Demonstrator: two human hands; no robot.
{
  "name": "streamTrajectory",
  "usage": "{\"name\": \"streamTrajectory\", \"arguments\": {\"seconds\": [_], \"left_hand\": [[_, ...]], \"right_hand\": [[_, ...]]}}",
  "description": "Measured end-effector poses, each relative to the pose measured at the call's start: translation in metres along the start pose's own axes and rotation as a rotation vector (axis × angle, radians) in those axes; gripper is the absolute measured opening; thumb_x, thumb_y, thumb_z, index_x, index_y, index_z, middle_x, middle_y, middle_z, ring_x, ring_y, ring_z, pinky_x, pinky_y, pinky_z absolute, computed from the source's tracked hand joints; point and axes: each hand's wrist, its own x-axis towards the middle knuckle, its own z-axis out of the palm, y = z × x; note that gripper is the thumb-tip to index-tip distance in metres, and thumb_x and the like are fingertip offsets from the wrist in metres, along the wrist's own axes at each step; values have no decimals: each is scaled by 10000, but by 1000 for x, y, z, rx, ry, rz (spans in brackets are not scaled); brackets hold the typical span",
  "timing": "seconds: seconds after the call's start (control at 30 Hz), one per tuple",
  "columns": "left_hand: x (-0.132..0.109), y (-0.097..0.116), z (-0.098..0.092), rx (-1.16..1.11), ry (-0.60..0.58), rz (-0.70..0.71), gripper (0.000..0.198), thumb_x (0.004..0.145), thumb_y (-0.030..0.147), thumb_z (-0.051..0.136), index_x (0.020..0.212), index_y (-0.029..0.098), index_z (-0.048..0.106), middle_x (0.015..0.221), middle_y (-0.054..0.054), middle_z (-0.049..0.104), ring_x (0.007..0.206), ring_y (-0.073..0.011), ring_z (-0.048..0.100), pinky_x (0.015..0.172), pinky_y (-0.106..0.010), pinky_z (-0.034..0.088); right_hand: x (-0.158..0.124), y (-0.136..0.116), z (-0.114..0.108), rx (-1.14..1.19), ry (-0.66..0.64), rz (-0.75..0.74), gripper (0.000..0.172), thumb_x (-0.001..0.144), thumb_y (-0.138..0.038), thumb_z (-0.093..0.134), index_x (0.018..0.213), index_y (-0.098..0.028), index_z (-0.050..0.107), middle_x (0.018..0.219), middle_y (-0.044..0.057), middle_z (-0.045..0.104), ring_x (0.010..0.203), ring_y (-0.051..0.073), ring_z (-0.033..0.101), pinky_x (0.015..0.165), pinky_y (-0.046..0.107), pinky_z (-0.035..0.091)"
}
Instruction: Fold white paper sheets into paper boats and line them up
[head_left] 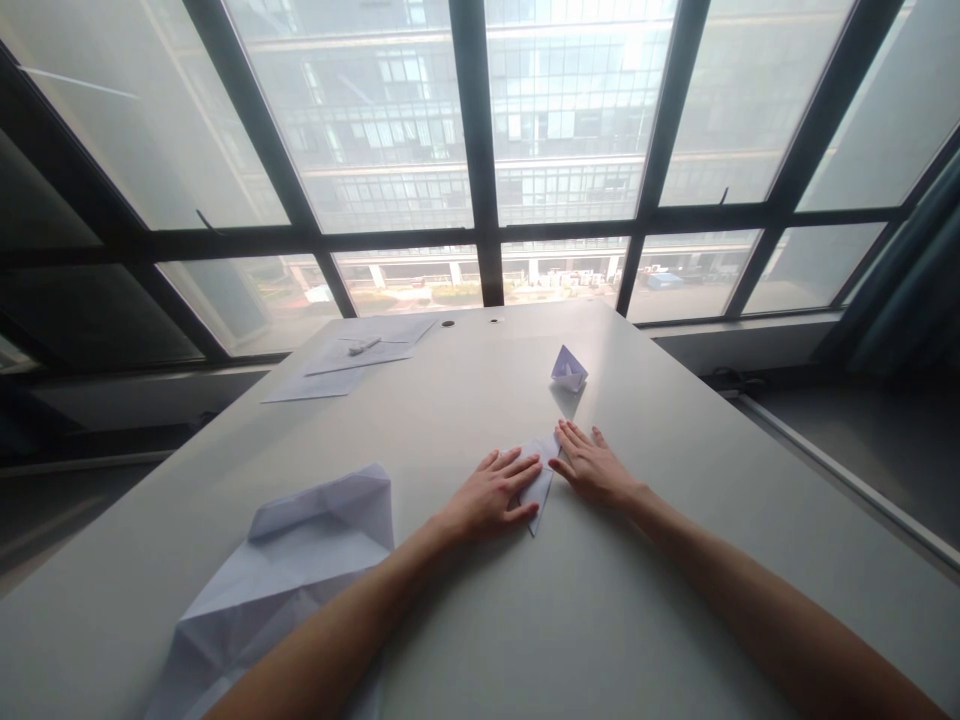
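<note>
A small piece of folded white paper (538, 488) lies flat on the white table, its pointed end toward me. My left hand (496, 492) rests on its left side with the fingers stretched out, covering part of it. At its upper right edge, my right hand (589, 462) lies with fingers extended, the fingertips touching or right beside the paper. Just beyond my right hand stands a folded paper boat (569, 370).
A large creased sheet of paper (322, 540) lies at the left, partly under my left forearm. Farther back are flat paper sheets (322, 384) with a small pale object (364, 347) on top. Windows (397, 120) rise behind the table (675, 440).
</note>
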Motion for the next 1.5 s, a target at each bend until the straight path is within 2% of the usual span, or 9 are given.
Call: {"name": "streamTrajectory", "arguments": {"seconds": [0.1, 0.2, 0.37, 0.7, 0.87, 1.0, 1.2, 1.37, 1.5], "left_hand": [[0, 0, 1, 0, 6, 2, 682, 963, 599, 415, 1560, 328, 229, 1591, -8, 312, 1473, -292, 250, 1198, -482, 175], [0, 0, 1, 8, 10, 3, 673, 963, 591, 424, 1556, 330, 242, 1591, -8, 313, 1471, -293, 254, 1197, -481, 175], [-1, 1, 0, 15, 19, 3, 673, 966, 593, 414, 1558, 328, 236, 1593, -6, 308, 1470, -291, 255, 1196, -478, 179], [0, 1, 0, -13, 10, -5, 679, 967, 590, 414, 1562, 323, 225, 1596, -5, 300, 1475, -292, 241, 1201, -489, 171], [-1, 1, 0, -16, 19, -29, 661, 962, 574, 436, 1552, 334, 259, 1597, -3, 298, 1485, -302, 210, 1200, -508, 167], [-1, 1, 0, -14, 29, -49, 645, 966, 566, 431, 1548, 336, 272, 1602, -2, 287, 1490, -309, 189, 1200, -517, 161], [0, 2, 1, -9, 26, -60, 644, 973, 576, 409, 1549, 325, 272, 1603, -3, 284, 1487, -310, 197, 1196, -522, 173], [-1, 2, 1, 10, 31, -51, 640, 978, 579, 397, 1550, 321, 272, 1603, -7, 285, 1485, -313, 202, 1193, -523, 185], [-1, 1, 4, 39, 42, -55, 556, 1023, 508, 311, 1547, 323, 280, 1603, -4, 284, 1486, -294, 206, 1194, -513, 183]], "right_hand": [[0, 0, 0, -2, 25, 18, 823, 971, -652, 108, 1570, -89, 137, 1632, 135, 97, 1513, 252, 62, 1200, 529, 60], [-1, 0, -3, 9, 58, -34, 800, 978, -642, 120, 1576, -109, 100, 1634, 119, 81, 1513, 244, 56, 1202, 521, 73], [-4, -1, -8, 43, 11, -137, 758, 985, -641, 138, 1573, -163, 172, 1622, 96, 177, 1508, 244, 108, 1200, 527, 73], [0, -1, 0, -10, 12, -11, 795, 972, -661, 104, 1568, -142, 190, 1625, 116, 159, 1508, 248, 106, 1191, 547, -31], [0, -1, 0, 8, 47, 25, 803, 972, -660, 123, 1572, -128, 159, 1628, 128, 138, 1509, 248, 102, 1193, 551, 8], [-2, -1, -5, 35, 71, -47, 769, 984, -634, 169, 1578, -147, 128, 1633, 114, 129, 1511, 246, 90, 1197, 544, 33], [-3, -1, -8, 67, 13, -107, 704, 999, -601, 215, 1553, -169, 254, 1607, 116, 244, 1501, 250, 150, 1190, 562, 61], [-7, -3, -13, 85, 28, -117, 744, 984, -631, 249, 1557, -158, 238, 1617, 134, 197, 1503, 266, 135, 1185, 567, 90], [-13, -14, -19, 99, 45, -205, 812, 940, -689, 329, 1564, -179, 227, 1627, 128, 156, 1508, 286, 90, 1190, 562, 64]]}}
